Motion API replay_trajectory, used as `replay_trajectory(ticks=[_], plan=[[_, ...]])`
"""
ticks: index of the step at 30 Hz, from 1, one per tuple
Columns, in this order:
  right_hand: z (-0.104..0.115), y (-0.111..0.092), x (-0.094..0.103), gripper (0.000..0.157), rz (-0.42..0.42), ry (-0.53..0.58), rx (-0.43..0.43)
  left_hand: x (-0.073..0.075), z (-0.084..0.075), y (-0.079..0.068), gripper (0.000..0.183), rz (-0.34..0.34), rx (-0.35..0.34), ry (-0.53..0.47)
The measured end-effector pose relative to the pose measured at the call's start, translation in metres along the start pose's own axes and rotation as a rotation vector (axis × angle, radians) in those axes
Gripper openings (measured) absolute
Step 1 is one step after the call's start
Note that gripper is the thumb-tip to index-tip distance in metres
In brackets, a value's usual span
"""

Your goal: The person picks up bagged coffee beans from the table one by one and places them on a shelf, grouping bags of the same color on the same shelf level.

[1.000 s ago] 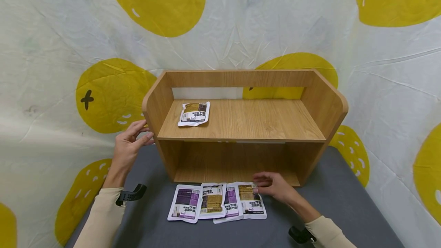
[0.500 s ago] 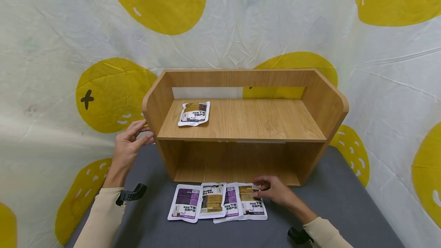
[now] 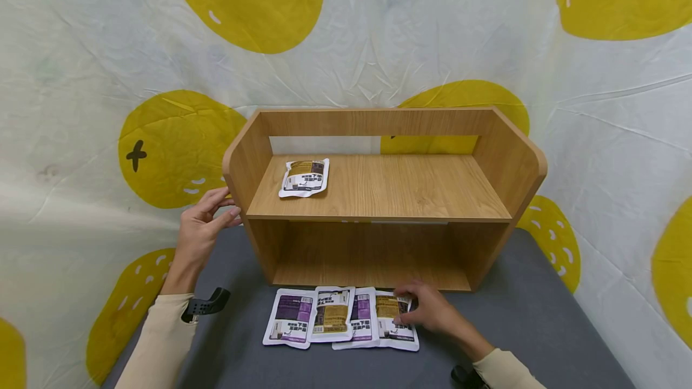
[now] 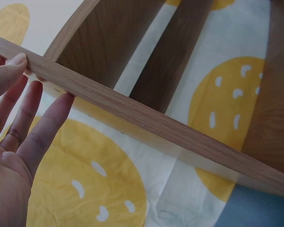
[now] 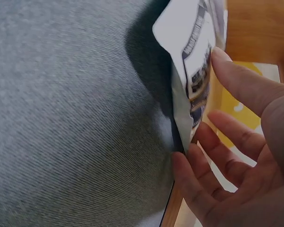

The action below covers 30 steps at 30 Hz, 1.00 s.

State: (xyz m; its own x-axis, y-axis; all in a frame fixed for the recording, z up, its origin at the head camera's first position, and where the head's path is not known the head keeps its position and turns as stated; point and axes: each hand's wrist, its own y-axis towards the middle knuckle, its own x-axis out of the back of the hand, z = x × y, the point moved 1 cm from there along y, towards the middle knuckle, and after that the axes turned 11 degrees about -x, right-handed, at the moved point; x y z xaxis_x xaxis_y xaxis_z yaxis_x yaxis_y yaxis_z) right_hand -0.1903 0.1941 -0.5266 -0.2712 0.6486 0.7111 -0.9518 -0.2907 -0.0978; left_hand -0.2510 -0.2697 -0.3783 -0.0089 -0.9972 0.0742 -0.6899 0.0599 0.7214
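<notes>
At the left side panel of a wooden shelf (image 3: 378,188), my left hand (image 3: 202,230) touches the outer edge. In the left wrist view its thumb and outstretched fingertips (image 4: 66,98) rest along the panel. My right hand (image 3: 435,314) pinches the rightmost white pouch (image 3: 397,335), which has a gold-brown label. Its thumb lies on the printed face, and the other fingers are at the pouch's edge in the right wrist view. To its left lie a purple-labelled pouch (image 3: 363,329), a gold-labelled pouch (image 3: 332,317) and another purple-labelled pouch (image 3: 290,320), partly overlapping.
One more gold-labelled pouch (image 3: 305,177) lies at the left of the upper board. The shelf's lower compartment (image 3: 367,251) opens toward me, right behind the row. A grey cloth (image 3: 535,329) covers the table; a patterned curtain (image 3: 357,29) hangs behind.
My right hand has lowered onto the rightmost pouch, its thumb sliding forward over the face. That pouch's front edge has shifted slightly toward me. The left hand has not moved.
</notes>
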Motion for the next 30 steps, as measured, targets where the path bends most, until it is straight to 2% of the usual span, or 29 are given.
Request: replay_trajectory(ticks=[5, 11, 16, 24, 26, 30], plan=[[0.004, -0.002, -0.004, 0.065, -0.06, -0.121, 0.012, 0.0, 0.0, 0.0, 0.048, 0.001, -0.002, -0.003], [0.006, -0.002, -0.007, 0.068, -0.077, -0.172, -0.081, 0.0, 0.0, 0.0, 0.048, 0.001, -0.005, -0.002], [0.007, -0.003, -0.007, 0.068, -0.068, -0.155, -0.146, 0.0, 0.0, 0.0, 0.048, 0.005, -0.01, -0.004], [0.008, -0.005, -0.009, 0.071, -0.038, -0.068, -0.241, 0.0, 0.0, 0.0, 0.048, 0.003, -0.006, 0.002], [0.007, -0.005, -0.011, 0.073, -0.046, -0.048, -0.253, 0.0, 0.0, 0.0, 0.048, 0.003, -0.005, 0.004], [0.006, -0.006, -0.013, 0.073, -0.052, 0.0, -0.22, 0.0, 0.0, 0.0, 0.048, 0.001, -0.004, 0.007]])
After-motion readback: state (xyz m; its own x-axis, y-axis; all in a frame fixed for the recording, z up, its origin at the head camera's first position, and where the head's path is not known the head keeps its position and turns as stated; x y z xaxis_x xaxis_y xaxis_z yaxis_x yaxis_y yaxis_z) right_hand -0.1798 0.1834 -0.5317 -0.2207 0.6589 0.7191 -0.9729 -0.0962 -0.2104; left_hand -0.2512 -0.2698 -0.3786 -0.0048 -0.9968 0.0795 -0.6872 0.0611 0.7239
